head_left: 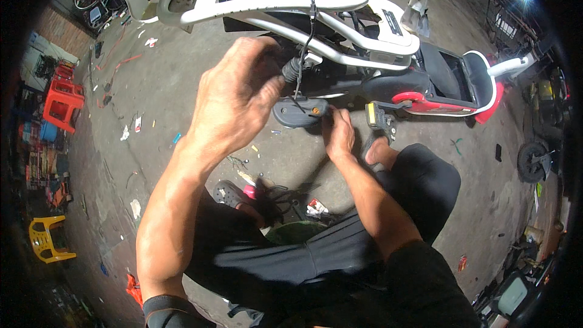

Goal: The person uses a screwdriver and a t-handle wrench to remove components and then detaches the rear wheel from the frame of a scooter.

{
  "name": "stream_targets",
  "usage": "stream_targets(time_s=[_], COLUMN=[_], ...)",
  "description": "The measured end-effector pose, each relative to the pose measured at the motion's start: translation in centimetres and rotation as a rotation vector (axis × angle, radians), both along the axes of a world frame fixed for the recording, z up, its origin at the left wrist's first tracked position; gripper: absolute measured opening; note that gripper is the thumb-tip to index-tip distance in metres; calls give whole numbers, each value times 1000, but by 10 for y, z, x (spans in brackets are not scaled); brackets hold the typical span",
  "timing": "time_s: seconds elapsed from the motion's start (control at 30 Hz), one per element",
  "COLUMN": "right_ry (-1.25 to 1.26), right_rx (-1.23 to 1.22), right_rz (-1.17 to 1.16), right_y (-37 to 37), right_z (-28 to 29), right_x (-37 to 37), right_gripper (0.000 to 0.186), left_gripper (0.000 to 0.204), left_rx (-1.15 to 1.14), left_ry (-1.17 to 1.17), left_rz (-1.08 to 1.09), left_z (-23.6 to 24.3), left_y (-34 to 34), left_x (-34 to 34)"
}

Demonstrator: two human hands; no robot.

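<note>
Beside the white scooter [364,41], holds left hand [240,91] curled at black spring [292,71], right hand [338,135] against grey plastic piece [296,115]. Cannot tell either grip.

Red stool [68,92] and yellow chair [42,243] at left, apparently a wheel [532,163] at right.
</note>
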State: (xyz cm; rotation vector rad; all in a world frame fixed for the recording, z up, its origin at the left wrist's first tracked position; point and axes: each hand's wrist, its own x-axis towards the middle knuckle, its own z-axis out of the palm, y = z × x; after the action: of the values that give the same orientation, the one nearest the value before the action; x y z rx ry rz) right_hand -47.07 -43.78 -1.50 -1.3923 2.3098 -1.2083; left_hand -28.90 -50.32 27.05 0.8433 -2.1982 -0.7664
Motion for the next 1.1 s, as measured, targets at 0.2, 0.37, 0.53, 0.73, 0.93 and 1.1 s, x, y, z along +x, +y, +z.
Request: stream_targets(time_s=[0.2, 0.37, 0.53, 0.73, 0.93, 1.1], right_ry=[214, -1, -722, -1372, -1319, -1480], right_rx=[61, 39, 22, -5, 26, 104], right_rz=[145, 203, -227, -93, -86, -36], right_y=[-2, 8, -8, -47, -43, -15], right_z=[17, 7, -8, -9, -14, -43], right_x=[7, 13, 12, -13, -13, -18], right_gripper=[30, 22, 40, 24, 21, 23], left_gripper=[36, 36, 35, 30, 30, 35], left_rx=[92, 89, 201, 138, 230, 216], left_ry=[32, 74, 128, 40, 104, 195], left_rz=[45, 110, 160, 323, 359, 138], left_z=[-6, -3, 5, 1, 1, -17], left_y=[1, -2, -3, -5, -6, -2], left_x=[15, 37, 69, 107, 116, 63])
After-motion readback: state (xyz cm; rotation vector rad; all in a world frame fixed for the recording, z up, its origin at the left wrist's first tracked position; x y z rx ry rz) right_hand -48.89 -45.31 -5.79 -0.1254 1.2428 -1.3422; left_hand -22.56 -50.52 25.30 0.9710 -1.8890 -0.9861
